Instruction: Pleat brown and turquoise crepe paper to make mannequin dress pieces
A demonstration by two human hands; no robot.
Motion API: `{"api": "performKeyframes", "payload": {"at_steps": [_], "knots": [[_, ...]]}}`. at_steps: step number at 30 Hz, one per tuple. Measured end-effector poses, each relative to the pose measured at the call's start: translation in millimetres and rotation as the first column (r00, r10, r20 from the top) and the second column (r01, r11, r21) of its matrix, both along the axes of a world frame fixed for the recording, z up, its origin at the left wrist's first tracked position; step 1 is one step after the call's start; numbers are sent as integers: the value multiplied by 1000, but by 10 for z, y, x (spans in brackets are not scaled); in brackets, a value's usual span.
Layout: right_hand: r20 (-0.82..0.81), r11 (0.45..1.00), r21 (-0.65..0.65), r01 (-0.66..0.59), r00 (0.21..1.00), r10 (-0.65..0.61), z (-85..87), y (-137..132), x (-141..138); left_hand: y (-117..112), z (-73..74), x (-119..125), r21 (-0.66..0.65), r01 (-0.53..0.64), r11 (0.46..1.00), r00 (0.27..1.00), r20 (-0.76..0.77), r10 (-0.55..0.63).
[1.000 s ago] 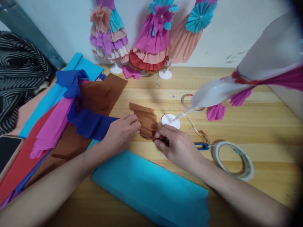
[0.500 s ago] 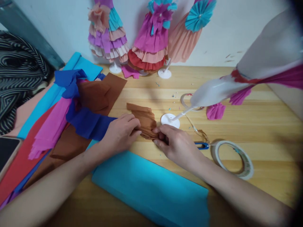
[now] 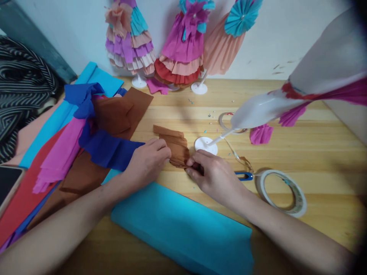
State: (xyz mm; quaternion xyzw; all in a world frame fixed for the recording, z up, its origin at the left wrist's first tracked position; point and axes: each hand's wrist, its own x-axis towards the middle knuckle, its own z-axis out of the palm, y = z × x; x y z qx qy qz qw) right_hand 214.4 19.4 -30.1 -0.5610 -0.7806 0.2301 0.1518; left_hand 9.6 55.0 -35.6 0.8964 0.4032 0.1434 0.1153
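A small piece of brown crepe paper (image 3: 176,145) lies between my hands, its near edge gathered into narrow pleats. My left hand (image 3: 150,158) is closed on the left end of the pleated edge, fingertips pressed together. At the right end, my right hand (image 3: 209,168) pinches the same edge between thumb and fingers. The far part of the paper lies loose on the table. Just beyond my right hand stands the round white base (image 3: 205,146) of a white mannequin form (image 3: 255,110), which leans to the right and wears a magenta crepe strip.
Turquoise crepe paper (image 3: 183,225) lies in front of me. Coloured crepe sheets (image 3: 61,152) pile up at left beside a phone (image 3: 10,187). On the right are a tape roll (image 3: 260,191), blue thread snips (image 3: 244,176) and a magenta scrap (image 3: 261,134). Paper-dressed forms (image 3: 183,46) line the wall.
Little differs. My left hand has shifted very slightly along the pleated edge, while my right hand keeps its pinch in nearly the same place.
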Motion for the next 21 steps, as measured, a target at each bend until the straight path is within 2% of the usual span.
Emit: {"api": "performKeyframes", "payload": {"at_steps": [6,13,17,21], "knots": [[51,997,78,-6,999,2,-13,-25,5,20,-11,-40,28,53,998,998,-42,-51],[66,1000,22,-19,998,17,5,3,-2,46,-10,-45,27,67,997,997,-29,-66],[58,999,30,-11,998,10,-9,2,0,49,-38,-46,38,63,997,998,20,-64],[54,999,47,-14,999,11,-18,-6,-2,47,-41,-41,36,64,997,998,3,-64]]}}
